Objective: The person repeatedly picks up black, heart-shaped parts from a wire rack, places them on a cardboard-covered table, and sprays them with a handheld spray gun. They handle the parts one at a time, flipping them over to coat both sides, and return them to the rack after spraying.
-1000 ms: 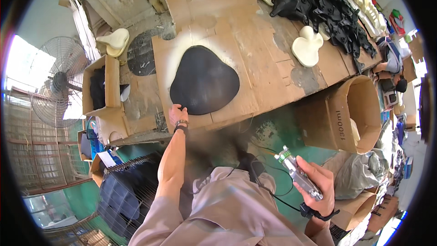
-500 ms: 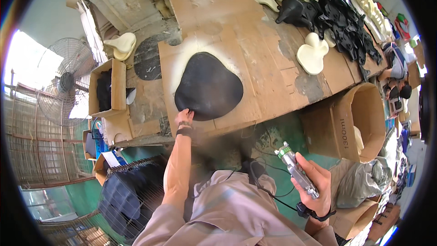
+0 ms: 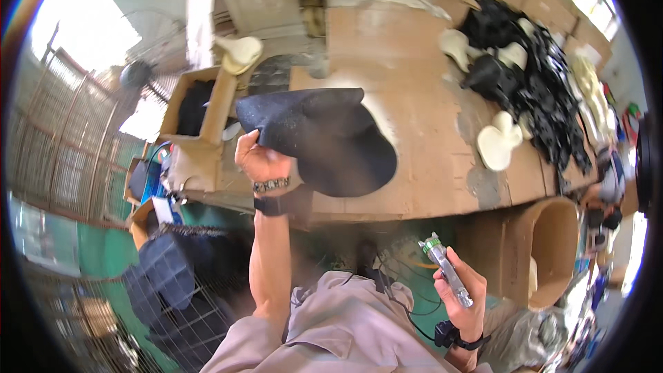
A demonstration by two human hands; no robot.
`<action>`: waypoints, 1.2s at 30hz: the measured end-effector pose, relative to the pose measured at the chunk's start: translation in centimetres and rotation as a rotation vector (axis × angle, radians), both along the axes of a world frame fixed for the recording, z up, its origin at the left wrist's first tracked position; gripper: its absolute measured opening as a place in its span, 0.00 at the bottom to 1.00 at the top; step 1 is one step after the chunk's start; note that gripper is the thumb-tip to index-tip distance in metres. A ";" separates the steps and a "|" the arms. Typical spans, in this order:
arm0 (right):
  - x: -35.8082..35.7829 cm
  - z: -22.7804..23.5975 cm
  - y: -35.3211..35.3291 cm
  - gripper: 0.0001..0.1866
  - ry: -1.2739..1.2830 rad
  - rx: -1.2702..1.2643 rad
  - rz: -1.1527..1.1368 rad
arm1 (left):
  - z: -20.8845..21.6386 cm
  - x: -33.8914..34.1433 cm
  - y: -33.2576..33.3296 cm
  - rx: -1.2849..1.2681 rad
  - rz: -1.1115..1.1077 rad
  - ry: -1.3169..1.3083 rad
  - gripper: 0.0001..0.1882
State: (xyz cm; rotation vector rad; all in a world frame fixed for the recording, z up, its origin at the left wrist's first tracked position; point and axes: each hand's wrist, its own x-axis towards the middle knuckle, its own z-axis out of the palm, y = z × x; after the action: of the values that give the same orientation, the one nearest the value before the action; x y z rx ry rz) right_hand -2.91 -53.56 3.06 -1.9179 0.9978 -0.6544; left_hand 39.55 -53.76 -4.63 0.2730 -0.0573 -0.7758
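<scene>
My left hand (image 3: 261, 159) pinches the left edge of a black, rounded-triangular sheet of flexible material (image 3: 338, 152). That edge is lifted and folded over, while the sheet's right part hangs low over the cardboard-covered table (image 3: 428, 166). Some pale specks show on the raised part. Near the front of my body, below the table edge, my right hand (image 3: 464, 297) is wrapped round a silver spray gun (image 3: 449, 273) with a green ring near its nozzle. The nozzle points up and to the left, apart from the sheet.
Cream saddle-shaped foam pads (image 3: 498, 144) and a heap of black pieces (image 3: 545, 97) lie at the table's right. An open carton (image 3: 222, 100) with black material stands at left. Another large carton (image 3: 552, 262) is below right; a wire rack (image 3: 200, 297) stands lower left.
My left hand has raised the sheet's near-left edge off the cardboard and folded it upward. My right hand still holds the spray gun. The whole view has shifted.
</scene>
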 end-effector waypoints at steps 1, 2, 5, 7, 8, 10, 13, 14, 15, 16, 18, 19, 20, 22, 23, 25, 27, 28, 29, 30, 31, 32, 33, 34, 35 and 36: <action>0.6 0.0 0.2 0.28 -0.010 0.030 0.031 | 0.9 0.4 2.8 -0.002 0.064 -0.009 0.11; 1.1 -0.1 0.3 0.28 -0.017 0.062 0.068 | 1.6 0.6 5.6 -0.003 0.133 -0.018 0.13; 2.5 -0.8 0.6 0.26 -0.031 0.110 0.124 | 3.9 -1.6 11.7 -0.071 0.202 0.022 0.14; 3.3 -0.2 0.2 0.24 0.041 0.198 0.249 | 4.0 -2.7 14.1 -0.080 0.341 0.001 0.14; 3.6 0.5 -0.2 0.22 0.179 0.242 0.317 | 3.6 -3.1 16.1 -0.064 0.384 0.023 0.15; 6.2 1.0 0.8 0.22 0.112 0.173 0.440 | 2.9 -3.9 20.8 -0.019 0.476 0.096 0.15; 6.7 -0.6 1.2 0.23 0.251 0.138 0.570 | 2.6 -5.0 27.8 -0.075 0.548 0.092 0.19; 7.6 -0.6 0.6 0.23 0.315 0.113 0.615 | 2.4 -5.1 29.1 -0.062 0.589 0.095 0.20; 8.5 -0.5 0.1 0.23 0.378 0.088 0.652 | 1.9 -4.7 30.3 -0.043 0.639 0.116 0.20; 9.2 -0.3 0.5 0.23 0.437 0.062 0.684 | 1.2 -4.0 32.2 -0.025 0.684 0.135 0.20; 11.4 0.1 2.1 0.23 0.246 -0.082 0.736 | 0.4 -1.6 35.3 -0.075 0.684 0.163 0.23; 12.4 0.2 2.6 0.23 0.224 -0.112 0.751 | 0.0 0.1 36.7 -0.075 0.706 0.146 0.22; 13.0 0.2 3.4 0.23 0.200 -0.143 0.764 | -0.7 1.7 38.1 -0.077 0.727 0.127 0.22; 14.3 0.6 4.8 0.23 0.271 -0.109 0.773 | -1.2 5.9 40.9 -0.014 0.771 0.119 0.21; 14.7 0.2 5.1 0.23 0.308 -0.077 0.786 | -1.9 8.3 43.3 -0.001 0.807 0.118 0.20; 16.6 0.5 6.7 0.22 0.298 -0.035 0.797 | -2.2 13.2 47.5 0.030 0.855 0.133 0.18; 18.0 0.0 7.9 0.22 0.321 -0.010 0.786 | -0.2 17.0 50.5 0.059 0.859 0.105 0.15; 18.6 -0.1 8.6 0.22 0.334 0.005 0.776 | 1.4 18.4 51.8 0.070 0.846 0.061 0.13; 19.7 0.6 9.7 0.22 0.369 0.040 0.784 | 1.7 19.5 54.9 0.069 0.901 -0.008 0.13; 20.8 0.8 10.6 0.23 0.346 0.030 0.809 | 1.4 20.7 58.2 0.066 0.946 -0.074 0.12; 21.7 0.8 11.6 0.23 0.323 0.018 0.825 | 0.6 21.8 61.8 0.063 0.902 -0.099 0.12; 22.4 0.7 12.4 0.23 0.301 0.007 0.839 | -0.1 22.4 65.3 0.059 0.855 -0.125 0.11; 23.0 0.4 13.0 0.23 0.307 0.010 0.836 | -0.5 22.8 67.9 0.125 0.932 -0.106 0.12; 23.5 0.2 13.7 0.23 0.304 0.040 0.833 | -0.8 22.8 70.6 0.196 1.013 -0.090 0.13; 24.1 0.2 14.3 0.23 0.302 0.069 0.823 | -1.6 22.8 73.0 0.283 1.101 -0.049 0.12; 24.5 0.2 15.1 0.23 0.301 0.098 0.815 | -3.0 22.6 75.6 0.375 1.189 -0.006 0.12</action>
State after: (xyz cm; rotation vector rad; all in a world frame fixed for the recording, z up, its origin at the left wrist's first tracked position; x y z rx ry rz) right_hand 21.64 -38.49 3.26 -2.1353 0.3277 0.1519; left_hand 62.10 21.89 -7.61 0.5837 0.2356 0.4088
